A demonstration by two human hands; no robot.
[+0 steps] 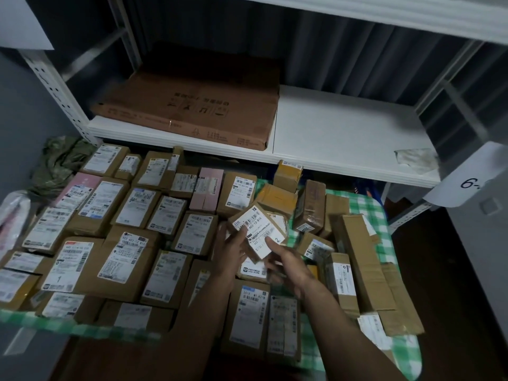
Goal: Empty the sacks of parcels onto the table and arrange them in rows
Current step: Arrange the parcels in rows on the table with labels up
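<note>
A small cardboard parcel (259, 229) with a white shipping label is held up, tilted, above the table's middle. My left hand (232, 250) grips its left edge with the thumb on the label. My right hand (288, 265) holds its lower right corner, thumb on the label too. Many brown labelled parcels (123, 254) lie in neat rows across the left and centre of the table with a green checked cloth (368, 207). To the right, several parcels (357, 259) lie jumbled at odd angles.
A white metal shelf (343, 133) hangs over the table's far side and carries a large flat brown carton (192, 105). An olive green sack (59, 163) lies crumpled at the far left, a pale plastic bag (12, 215) beside it. The floor shows dark at right.
</note>
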